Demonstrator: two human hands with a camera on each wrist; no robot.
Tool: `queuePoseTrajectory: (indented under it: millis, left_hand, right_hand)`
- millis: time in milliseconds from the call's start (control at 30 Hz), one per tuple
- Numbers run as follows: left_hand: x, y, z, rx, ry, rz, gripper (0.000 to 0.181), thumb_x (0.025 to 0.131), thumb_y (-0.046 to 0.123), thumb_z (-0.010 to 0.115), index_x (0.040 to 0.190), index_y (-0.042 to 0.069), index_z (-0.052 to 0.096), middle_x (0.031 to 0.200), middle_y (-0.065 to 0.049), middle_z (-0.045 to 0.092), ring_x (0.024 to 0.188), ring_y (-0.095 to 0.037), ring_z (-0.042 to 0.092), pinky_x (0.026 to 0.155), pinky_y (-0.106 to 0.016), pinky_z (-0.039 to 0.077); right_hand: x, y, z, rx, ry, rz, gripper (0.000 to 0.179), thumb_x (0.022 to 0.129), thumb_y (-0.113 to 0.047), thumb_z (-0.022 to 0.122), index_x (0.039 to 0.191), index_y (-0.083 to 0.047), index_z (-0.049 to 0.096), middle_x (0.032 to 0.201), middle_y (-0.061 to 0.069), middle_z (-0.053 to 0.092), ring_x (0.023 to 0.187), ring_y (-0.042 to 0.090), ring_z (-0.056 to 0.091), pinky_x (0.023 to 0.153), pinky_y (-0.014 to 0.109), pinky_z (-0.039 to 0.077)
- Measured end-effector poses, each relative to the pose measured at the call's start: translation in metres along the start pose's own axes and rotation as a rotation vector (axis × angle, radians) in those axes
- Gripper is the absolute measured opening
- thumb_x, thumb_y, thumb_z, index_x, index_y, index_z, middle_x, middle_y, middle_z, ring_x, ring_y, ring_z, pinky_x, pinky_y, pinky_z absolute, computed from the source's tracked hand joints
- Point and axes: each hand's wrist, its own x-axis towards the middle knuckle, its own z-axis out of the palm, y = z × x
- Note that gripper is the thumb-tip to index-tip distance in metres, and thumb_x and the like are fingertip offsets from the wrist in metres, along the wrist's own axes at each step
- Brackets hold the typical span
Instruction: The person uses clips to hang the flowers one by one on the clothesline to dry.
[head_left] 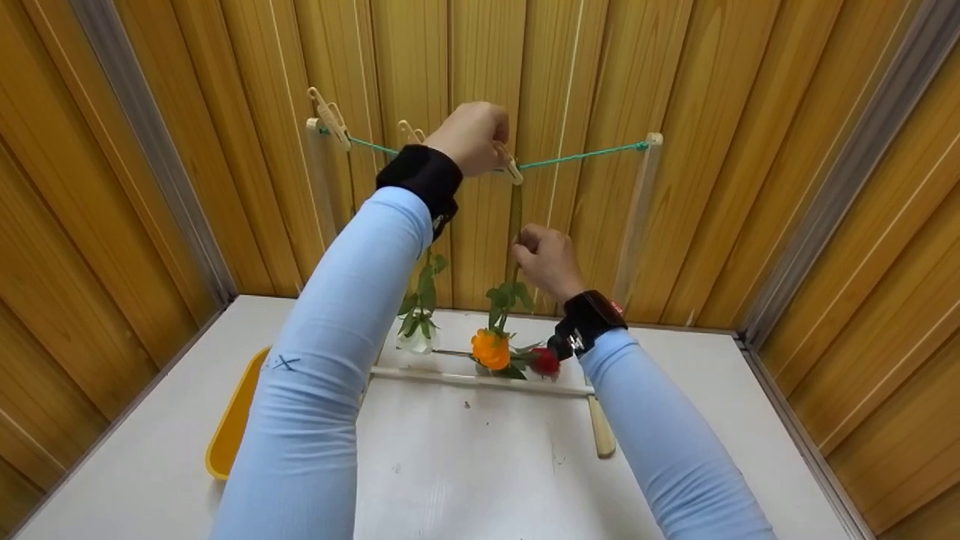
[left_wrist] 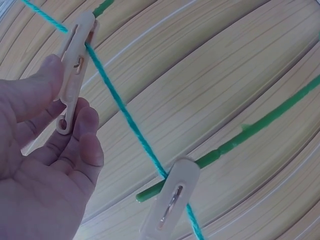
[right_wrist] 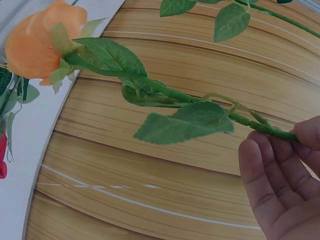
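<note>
High on the green cord (head_left: 585,157), my left hand (head_left: 471,139) pinches a clothespin (left_wrist: 77,70) between thumb and fingers. The cord passes at the clothespin's jaws, and a short green stem end shows beside them. Lower down, my right hand (head_left: 551,262) pinches the stem of an orange rose (right_wrist: 42,40), which hangs head down with its leaves above the bloom. To the left, another clothespin (left_wrist: 172,200) grips a green stem against the cord. A white rose (head_left: 417,337) hangs upside down on that side, partly behind my left sleeve.
A third clothespin (head_left: 328,118) sits at the cord's left end. On the white table (head_left: 465,465), a red rose (head_left: 544,361) lies behind the frame's front bar (head_left: 480,379). A yellow tray (head_left: 231,427) stands at left, partly covered by my left sleeve. Wood-patterned walls enclose the table.
</note>
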Motion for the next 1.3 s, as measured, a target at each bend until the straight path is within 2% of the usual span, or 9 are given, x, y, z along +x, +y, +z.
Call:
queuePoseTrajectory:
  millis: [167,333,533,633,833,1000,1167,1233,1300]
  left_hand:
    - [-0.003,-0.003,0.0,-0.019,-0.011,-0.009,0.028,0.099,0.005,0.063,0.126,-0.004,0.063,0.13,-0.017,0.063,0.117,-0.027,0.058,0.101,-0.037,0.049]
    - [-0.015,-0.009,-0.003,-0.037,0.017,-0.032,0.049,0.104,0.021,0.063,0.146,0.002,0.049,0.142,-0.016,0.055,0.129,-0.027,0.053,0.108,-0.038,0.045]
    - [-0.045,-0.025,0.0,-0.035,0.113,-0.041,0.053,0.105,0.027,0.061,0.151,0.005,0.044,0.148,-0.016,0.048,0.137,-0.029,0.045,0.113,-0.04,0.041]
    - [-0.065,-0.037,0.007,-0.036,0.167,-0.015,0.051,0.105,0.025,0.062,0.148,0.003,0.047,0.145,-0.017,0.049,0.136,-0.031,0.045,0.115,-0.043,0.038]
    - [-0.111,-0.063,0.036,-0.129,0.259,0.003,0.049,0.104,0.022,0.064,0.147,0.001,0.05,0.142,-0.018,0.052,0.134,-0.033,0.045,0.113,-0.046,0.041]
    - [-0.15,-0.075,0.067,-0.203,0.312,-0.018,0.051,0.104,0.023,0.063,0.148,-0.001,0.05,0.143,-0.021,0.052,0.134,-0.035,0.046,0.113,-0.05,0.042]
    - [-0.179,-0.079,0.1,-0.217,0.378,-0.029,0.048,0.104,0.022,0.063,0.146,-0.001,0.052,0.145,-0.022,0.05,0.137,-0.038,0.046,0.113,-0.054,0.042]
    - [-0.188,-0.079,0.115,-0.207,0.415,-0.023,0.048,0.104,0.02,0.064,0.145,-0.002,0.053,0.145,-0.023,0.05,0.138,-0.039,0.045,0.114,-0.054,0.041]
    - [-0.197,-0.078,0.13,-0.19,0.45,-0.007,0.048,0.103,0.018,0.065,0.144,-0.004,0.053,0.146,-0.025,0.05,0.138,-0.04,0.046,0.114,-0.055,0.041]
  right_hand:
    - [-0.001,-0.002,0.0,-0.002,-0.029,0.021,0.011,0.098,-0.005,0.06,0.098,0.001,0.07,0.092,0.014,0.07,0.082,0.023,0.062,0.07,0.029,0.05]
    - [-0.002,-0.003,-0.001,-0.004,-0.054,0.018,0.013,0.097,-0.006,0.059,0.101,0.002,0.068,0.099,0.018,0.07,0.09,0.029,0.064,0.079,0.038,0.053]
    - [-0.004,-0.002,-0.004,0.02,-0.115,0.029,0.018,0.098,-0.008,0.06,0.11,0.004,0.067,0.109,0.021,0.069,0.1,0.033,0.064,0.087,0.042,0.054]
    - [-0.005,0.001,-0.006,0.036,-0.135,0.029,0.024,0.099,-0.009,0.06,0.117,0.006,0.065,0.114,0.022,0.069,0.102,0.033,0.065,0.086,0.041,0.056]
    - [-0.013,0.008,-0.009,0.09,-0.14,0.022,0.027,0.1,-0.008,0.059,0.123,0.008,0.064,0.113,0.023,0.068,0.098,0.032,0.066,0.08,0.033,0.057]
    - [-0.031,0.01,-0.013,0.104,-0.096,-0.035,0.024,0.1,-0.006,0.061,0.12,0.007,0.064,0.113,0.023,0.068,0.102,0.034,0.065,0.091,0.042,0.054]
    - [-0.057,0.014,-0.018,0.038,-0.015,-0.106,0.023,0.102,-0.007,0.062,0.121,0.005,0.067,0.111,0.019,0.069,0.101,0.032,0.066,0.09,0.046,0.055]
    - [-0.069,0.019,-0.018,-0.007,0.03,-0.136,0.024,0.102,-0.008,0.063,0.122,0.004,0.068,0.111,0.017,0.07,0.098,0.03,0.066,0.086,0.045,0.056]
    - [-0.081,0.026,-0.018,-0.056,0.07,-0.167,0.025,0.101,-0.009,0.065,0.122,0.003,0.069,0.114,0.016,0.07,0.102,0.031,0.067,0.089,0.048,0.057]
